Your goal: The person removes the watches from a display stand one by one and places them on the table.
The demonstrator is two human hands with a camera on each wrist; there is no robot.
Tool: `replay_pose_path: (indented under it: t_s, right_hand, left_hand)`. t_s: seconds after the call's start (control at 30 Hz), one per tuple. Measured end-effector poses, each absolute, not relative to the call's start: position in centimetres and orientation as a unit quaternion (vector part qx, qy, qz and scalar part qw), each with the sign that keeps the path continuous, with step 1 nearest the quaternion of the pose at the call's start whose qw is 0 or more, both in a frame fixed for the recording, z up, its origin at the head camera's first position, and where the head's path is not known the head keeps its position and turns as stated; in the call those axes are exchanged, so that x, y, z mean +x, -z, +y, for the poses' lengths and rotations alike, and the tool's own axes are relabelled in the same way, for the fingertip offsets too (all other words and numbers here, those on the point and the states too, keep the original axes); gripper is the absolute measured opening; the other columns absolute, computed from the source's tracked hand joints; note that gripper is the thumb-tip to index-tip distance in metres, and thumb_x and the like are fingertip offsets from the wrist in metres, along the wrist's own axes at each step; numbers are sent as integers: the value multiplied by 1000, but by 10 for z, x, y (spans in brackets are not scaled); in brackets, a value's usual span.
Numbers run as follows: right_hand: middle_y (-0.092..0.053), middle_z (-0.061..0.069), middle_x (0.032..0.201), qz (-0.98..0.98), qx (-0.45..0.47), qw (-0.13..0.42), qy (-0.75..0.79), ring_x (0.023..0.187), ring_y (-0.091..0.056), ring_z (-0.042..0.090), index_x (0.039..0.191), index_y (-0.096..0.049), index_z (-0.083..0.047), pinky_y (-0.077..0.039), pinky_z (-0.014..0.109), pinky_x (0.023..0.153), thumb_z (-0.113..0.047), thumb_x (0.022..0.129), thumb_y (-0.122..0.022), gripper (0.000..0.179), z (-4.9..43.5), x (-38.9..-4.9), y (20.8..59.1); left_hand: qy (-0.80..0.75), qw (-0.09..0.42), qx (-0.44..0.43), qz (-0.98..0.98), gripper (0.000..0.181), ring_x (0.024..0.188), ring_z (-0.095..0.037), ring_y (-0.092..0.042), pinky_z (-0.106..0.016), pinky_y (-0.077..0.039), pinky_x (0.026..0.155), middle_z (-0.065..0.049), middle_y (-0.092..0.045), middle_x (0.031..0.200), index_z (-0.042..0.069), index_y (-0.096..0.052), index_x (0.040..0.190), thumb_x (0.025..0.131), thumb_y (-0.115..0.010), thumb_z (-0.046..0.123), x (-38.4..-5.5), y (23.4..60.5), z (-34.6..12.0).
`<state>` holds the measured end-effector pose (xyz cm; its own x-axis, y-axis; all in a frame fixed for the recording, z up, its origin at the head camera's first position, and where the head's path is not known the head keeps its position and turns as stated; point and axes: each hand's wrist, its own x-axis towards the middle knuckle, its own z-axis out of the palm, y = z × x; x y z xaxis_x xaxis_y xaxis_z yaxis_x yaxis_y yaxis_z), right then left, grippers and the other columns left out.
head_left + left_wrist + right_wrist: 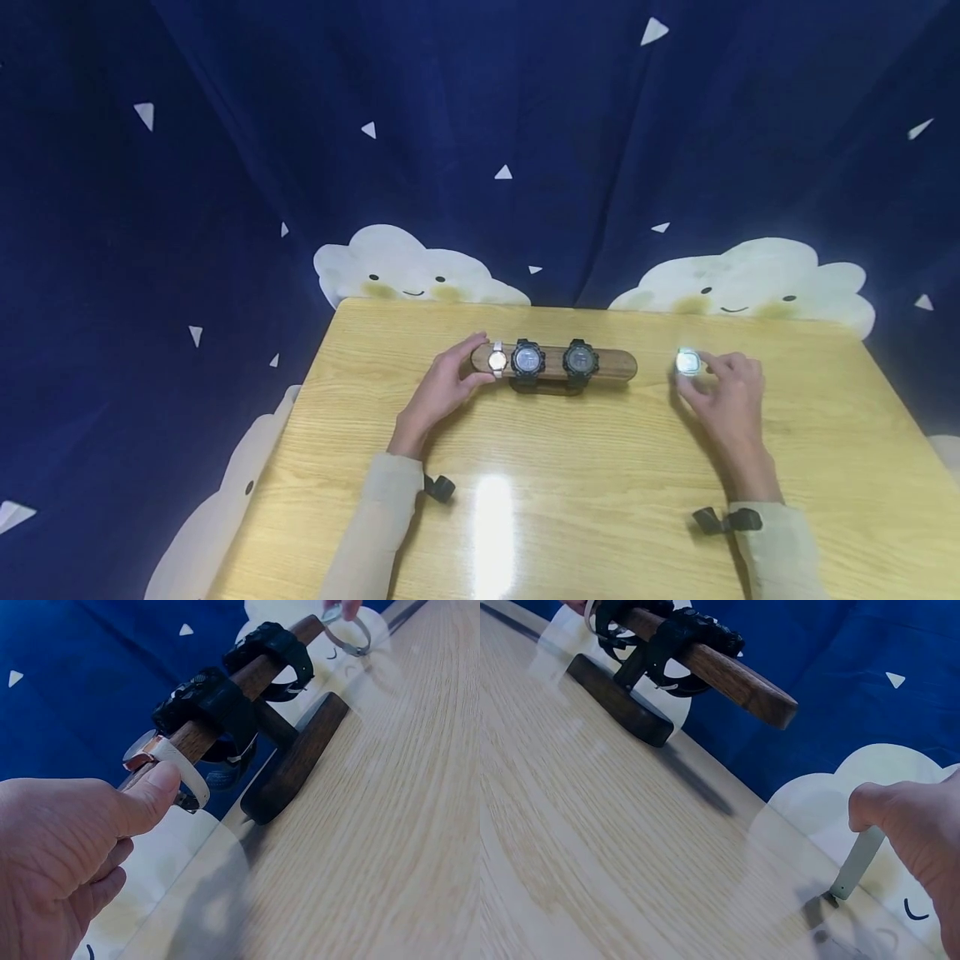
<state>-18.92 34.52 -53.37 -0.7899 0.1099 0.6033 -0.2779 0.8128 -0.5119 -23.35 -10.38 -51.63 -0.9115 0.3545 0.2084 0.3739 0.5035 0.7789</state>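
Note:
A dark wooden T-bar watch stand (618,365) stands on the table with three watches round its bar. My left hand (438,390) is at the bar's left end, its thumb against the strap of a small white-strapped watch (184,769) and its fingers behind, partly hidden. Two chunky black digital watches, one near the middle (528,360) and one farther right (580,360), hang on the same bar. Off to the right, my right hand (729,396) pinches a pale-strapped watch (859,861) by its case, whose face glares bright in the head view. Its strap hangs down close to the tabletop.
The light wooden table (600,467) ends at the back against a dark blue curtain (450,100) with white triangles and clouds. Each forearm wears a small black camera mount, one on the left wrist (441,488) and one on the right (727,522).

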Motion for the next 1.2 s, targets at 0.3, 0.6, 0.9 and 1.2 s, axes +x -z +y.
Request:
replay_pose_path:
  t_s: [0.3, 0.6, 0.9, 1.2]
  right_hand:
    - [-59, 23, 97, -907, 10, 313, -282, 96, -42, 39, 121, -71, 9, -30, 51, 85, -5, 76, -88, 50, 349, -186, 530]
    - [-58, 23, 100, -909, -11, 308, -281, 99, -42, 41, 124, -70, 8, -31, 52, 87, -9, 78, -87, 52, 352, -186, 531]
    - [-55, 22, 96, -911, -1, 322, -257, 95, -39, 42, 123, -70, 8, -29, 53, 83, -6, 77, -86, 51, 353, -186, 533]
    - [-52, 20, 97, -919, -12, 318, -234, 94, -38, 43, 126, -70, 5, -30, 54, 83, -9, 79, -87, 52, 355, -188, 540]
  left_hand:
    - [451, 10, -208, -868, 71, 150, -25, -41, -40, -31, 126, -7, -47, 161, 9, -50, 154, 91, -81, 23, -233, 516, -103]
    - [452, 6, -208, -868, 72, 151, -26, -41, -41, -30, 126, -8, -46, 161, 5, -50, 154, 91, -81, 21, -233, 515, -103]
    - [452, 8, -211, -867, 72, 151, -27, -40, -41, -30, 126, -13, -46, 161, 4, -49, 154, 91, -80, 22, -234, 517, -104]
    - [450, 12, -213, -867, 72, 150, -28, -41, -42, -31, 126, -12, -46, 161, 4, -50, 153, 91, -81, 23, -233, 516, -104]
